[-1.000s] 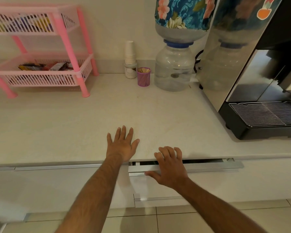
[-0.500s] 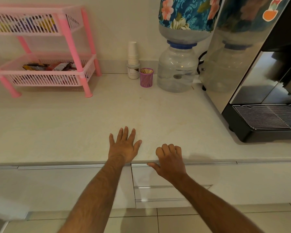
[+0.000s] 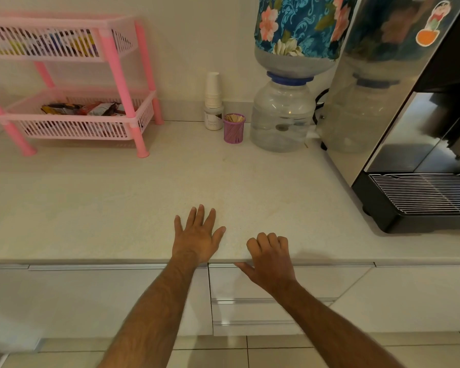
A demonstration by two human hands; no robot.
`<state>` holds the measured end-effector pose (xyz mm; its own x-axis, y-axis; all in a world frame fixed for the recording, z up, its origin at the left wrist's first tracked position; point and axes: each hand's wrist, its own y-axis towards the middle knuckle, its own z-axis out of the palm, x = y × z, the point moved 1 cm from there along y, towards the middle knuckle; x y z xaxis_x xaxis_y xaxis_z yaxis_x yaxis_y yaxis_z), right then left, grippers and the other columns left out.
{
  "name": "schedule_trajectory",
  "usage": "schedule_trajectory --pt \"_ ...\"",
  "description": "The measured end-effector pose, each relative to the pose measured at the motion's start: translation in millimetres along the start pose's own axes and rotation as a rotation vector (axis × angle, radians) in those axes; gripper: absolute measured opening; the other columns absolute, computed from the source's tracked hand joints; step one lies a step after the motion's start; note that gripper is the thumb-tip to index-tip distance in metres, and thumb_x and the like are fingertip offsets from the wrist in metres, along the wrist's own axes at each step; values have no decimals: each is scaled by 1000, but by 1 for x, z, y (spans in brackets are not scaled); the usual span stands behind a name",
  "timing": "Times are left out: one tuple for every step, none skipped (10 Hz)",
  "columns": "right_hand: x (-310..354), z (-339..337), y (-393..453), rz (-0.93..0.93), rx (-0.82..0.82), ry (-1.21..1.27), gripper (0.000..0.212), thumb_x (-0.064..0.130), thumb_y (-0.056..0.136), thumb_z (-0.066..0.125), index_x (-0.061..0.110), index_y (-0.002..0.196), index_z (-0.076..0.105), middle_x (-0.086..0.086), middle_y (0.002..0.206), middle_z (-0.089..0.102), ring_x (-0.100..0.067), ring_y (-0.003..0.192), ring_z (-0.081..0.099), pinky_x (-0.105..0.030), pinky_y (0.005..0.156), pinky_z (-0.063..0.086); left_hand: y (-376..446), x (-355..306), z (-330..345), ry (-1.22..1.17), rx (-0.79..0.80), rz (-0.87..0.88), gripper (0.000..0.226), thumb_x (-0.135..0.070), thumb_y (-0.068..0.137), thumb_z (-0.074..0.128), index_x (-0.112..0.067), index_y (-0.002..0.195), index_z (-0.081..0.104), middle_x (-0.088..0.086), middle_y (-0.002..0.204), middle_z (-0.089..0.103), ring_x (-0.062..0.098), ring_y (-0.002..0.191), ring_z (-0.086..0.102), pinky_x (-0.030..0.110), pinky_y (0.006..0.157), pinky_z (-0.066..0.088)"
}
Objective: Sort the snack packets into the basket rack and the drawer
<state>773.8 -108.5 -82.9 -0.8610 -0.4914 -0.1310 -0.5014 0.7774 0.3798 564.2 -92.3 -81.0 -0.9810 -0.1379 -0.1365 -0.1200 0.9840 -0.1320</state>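
At six o'clock in the head view, the left hand lies flat on the desk, fingers wide, holding nothing. The right hand curls loosely over the desk edge, narrow and empty, just above the shut drawer. Up at ten o'clock, snack packets sit in the pink basket rack, both tiers. I'd judge those packets light, crinkly and slippery, best pinched at a sealed edge. Both forearms reach straight forward.

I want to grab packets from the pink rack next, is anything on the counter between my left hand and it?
Nothing visible: bare counter lies between the left hand and the pink rack. The paper cups stand off to the right.
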Motion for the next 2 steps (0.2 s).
schedule_trajectory --pt "-1 0 1 -4 -24 50 57 71 78 59 15 85 60 -3 77 56 -21 71 48 -39 68 43 0 2 -1 -14 -4 14 72 -67 98 5 -31 159 0 2 168 -8 22 154 -11 56 121 -10" --pt "-3 2 -1 -40 -91 137 60 73 84 49 14 85 60 -3 76 55 -21 70 46 -37 67 41 -3 4 0 -51 -61 56 70 -64 100 12 -26 159 10 2 169 0 22 155 -6 54 121 -9"
